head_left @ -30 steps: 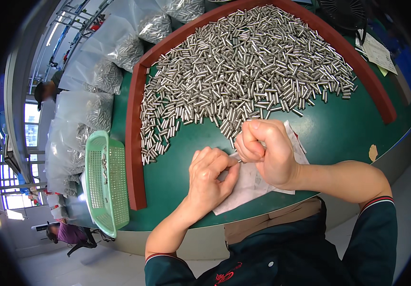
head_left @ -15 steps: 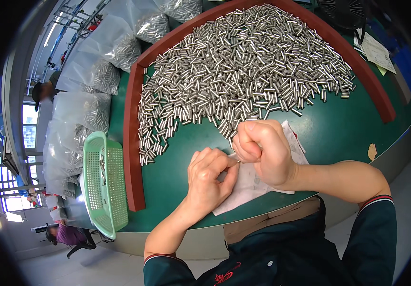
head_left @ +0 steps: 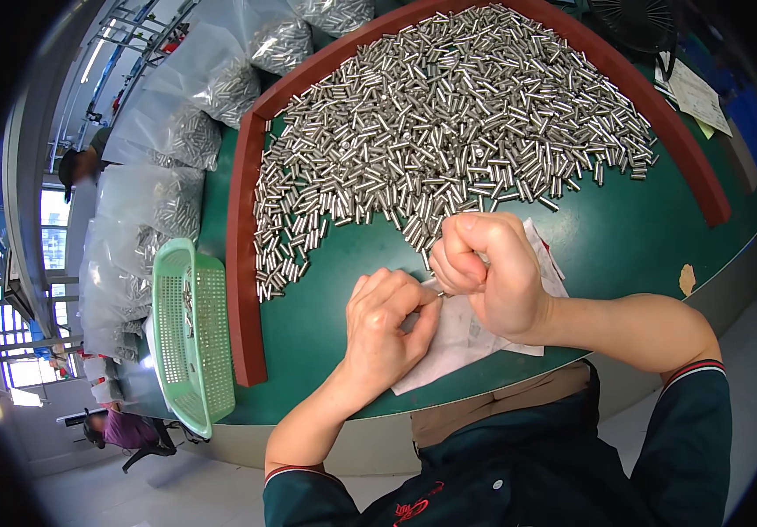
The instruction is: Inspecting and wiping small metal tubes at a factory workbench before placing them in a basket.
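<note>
A broad heap of short metal pins (head_left: 449, 114) covers the far part of the green table (head_left: 326, 255). My left hand (head_left: 387, 329) is closed in a pinch just in front of the heap, with a small metal pin (head_left: 443, 295) showing at its fingertips. Close against it on the right, my right hand (head_left: 497, 277) is curled into a fist. A greyish glint shows between its fingers, but what it holds is hidden. A whitish cloth or paper sheet (head_left: 436, 364) lies under both hands.
A dark red rim (head_left: 247, 263) borders the heap. Left of it stands a pale green basket (head_left: 212, 351) with a few pins inside. Clear bags of pins (head_left: 194, 140) line the far left. A black fan (head_left: 633, 22) and papers (head_left: 695, 97) sit far right. Two other people are in the left background.
My right fist has risen and turned slightly. My left hand keeps its pinch at nearly the same place, and the whole view has shifted a little.
</note>
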